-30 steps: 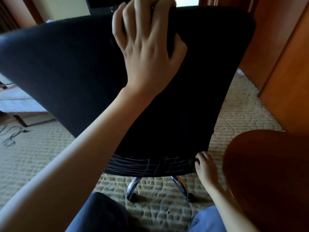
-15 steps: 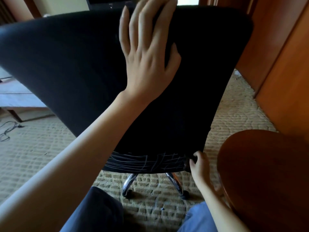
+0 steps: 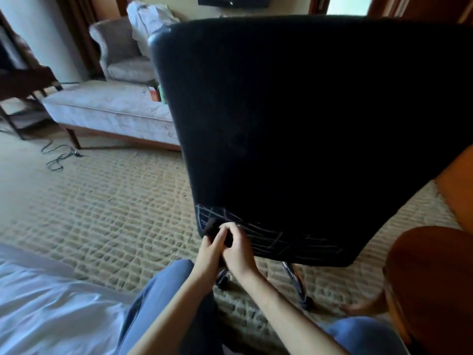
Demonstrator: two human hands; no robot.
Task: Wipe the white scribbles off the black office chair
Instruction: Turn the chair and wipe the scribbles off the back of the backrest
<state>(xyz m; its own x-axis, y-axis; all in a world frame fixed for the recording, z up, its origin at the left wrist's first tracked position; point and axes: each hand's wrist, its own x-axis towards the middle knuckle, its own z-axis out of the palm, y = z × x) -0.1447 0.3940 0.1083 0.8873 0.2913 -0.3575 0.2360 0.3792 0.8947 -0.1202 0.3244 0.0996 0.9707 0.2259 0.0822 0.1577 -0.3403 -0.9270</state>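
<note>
No readable text

The white scribbles [image 3: 258, 235] on the black office chair [image 3: 294, 124] were crossing lines, forming no letters or numbers.

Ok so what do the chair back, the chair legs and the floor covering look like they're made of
Chair back: matte black fabric, apparently; it shows a fine weave and no shine. Chair legs: polished metal, probably chrome, given the bright reflections. Floor covering: beige carpet, likely woven, with a raised brick-like pattern.
</note>
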